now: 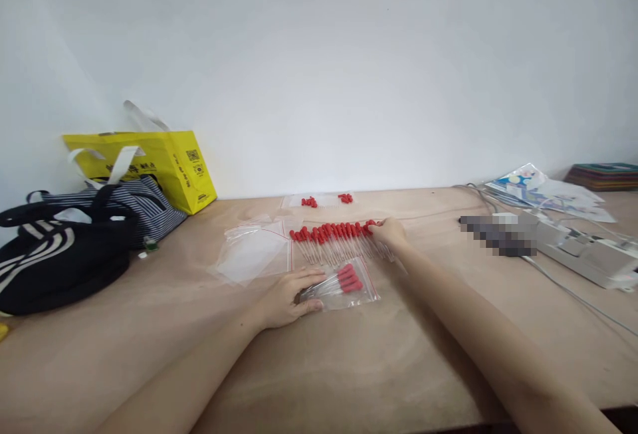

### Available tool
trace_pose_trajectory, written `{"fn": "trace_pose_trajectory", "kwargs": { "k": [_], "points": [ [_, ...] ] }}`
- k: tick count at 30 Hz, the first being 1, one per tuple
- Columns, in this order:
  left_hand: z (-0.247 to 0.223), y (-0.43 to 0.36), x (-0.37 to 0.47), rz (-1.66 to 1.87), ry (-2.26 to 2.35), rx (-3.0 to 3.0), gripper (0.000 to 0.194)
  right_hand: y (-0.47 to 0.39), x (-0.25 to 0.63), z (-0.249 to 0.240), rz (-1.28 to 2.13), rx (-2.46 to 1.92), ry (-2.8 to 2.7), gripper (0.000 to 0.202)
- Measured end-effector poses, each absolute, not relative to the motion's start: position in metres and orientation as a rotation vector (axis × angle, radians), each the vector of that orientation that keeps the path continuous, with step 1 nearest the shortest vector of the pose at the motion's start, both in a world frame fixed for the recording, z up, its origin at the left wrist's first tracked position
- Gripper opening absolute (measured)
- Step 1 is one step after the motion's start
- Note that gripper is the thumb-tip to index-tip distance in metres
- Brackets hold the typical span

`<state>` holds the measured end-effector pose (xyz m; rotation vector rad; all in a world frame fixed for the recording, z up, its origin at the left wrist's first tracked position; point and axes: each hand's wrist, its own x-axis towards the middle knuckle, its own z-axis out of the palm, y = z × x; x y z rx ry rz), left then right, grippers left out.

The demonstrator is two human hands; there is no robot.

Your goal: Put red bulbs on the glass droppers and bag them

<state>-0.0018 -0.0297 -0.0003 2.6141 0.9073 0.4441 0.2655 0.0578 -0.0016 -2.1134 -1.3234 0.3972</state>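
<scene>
Thumb and fingers of my left hand point(288, 298) are closed on the near left end of a clear zip bag point(369, 291) lying on the table. Inside that bag are several droppers point(349, 278) with red rubber bulbs, bulbs toward the bag's red-lined mouth. Just behind it lies a row of similar droppers point(326, 233), side by side, red bulbs pointing away from me. My right hand point(391, 233) pinches the red bulb of a dropper point(371, 225) at the row's right end. Flat zip bags point(256, 251) lie spread to the left of the row.
Near the wall, more red-bulbed droppers point(309, 201) lie on clear plastic. At left are a yellow bag point(187, 175), a striped bag point(154, 211) and a black bag point(64, 254). A power strip point(583, 254), cables, a partly blurred dark object point(498, 236) and plastic packets point(548, 195) occupy the right.
</scene>
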Motion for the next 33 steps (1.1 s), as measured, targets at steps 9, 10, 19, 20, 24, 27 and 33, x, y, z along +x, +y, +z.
{"fn": "trace_pose_trajectory", "kwargs": {
  "k": [9,10,19,20,24,27,33],
  "points": [
    [0.004,-0.032,-0.001,0.454,0.904,2.582,0.045,0.051,0.275,0.006,0.471,-1.779,-1.218,0.024],
    [0.004,-0.032,-0.001,0.452,0.906,2.583,0.045,0.046,0.279,0.007,0.480,-1.711,-1.215,0.026],
    [0.002,-0.031,-0.002,0.424,0.931,2.594,0.047,-0.020,0.286,-0.020,0.793,-1.161,-1.164,0.051],
    [0.002,-0.031,-0.002,0.423,0.931,2.594,0.047,-0.025,0.283,-0.022,0.837,-1.121,-1.151,0.050],
    [0.002,-0.032,-0.002,0.412,0.945,2.594,0.048,-0.036,0.272,-0.027,0.923,-1.116,-1.066,0.045],
    [0.003,-0.033,-0.002,0.408,0.954,2.587,0.049,-0.042,0.265,-0.027,1.023,-1.116,-1.031,0.047],
    [0.003,-0.033,-0.002,0.420,0.944,2.587,0.048,-0.058,0.272,-0.033,1.118,-1.121,-1.278,0.037]
  ]
}}
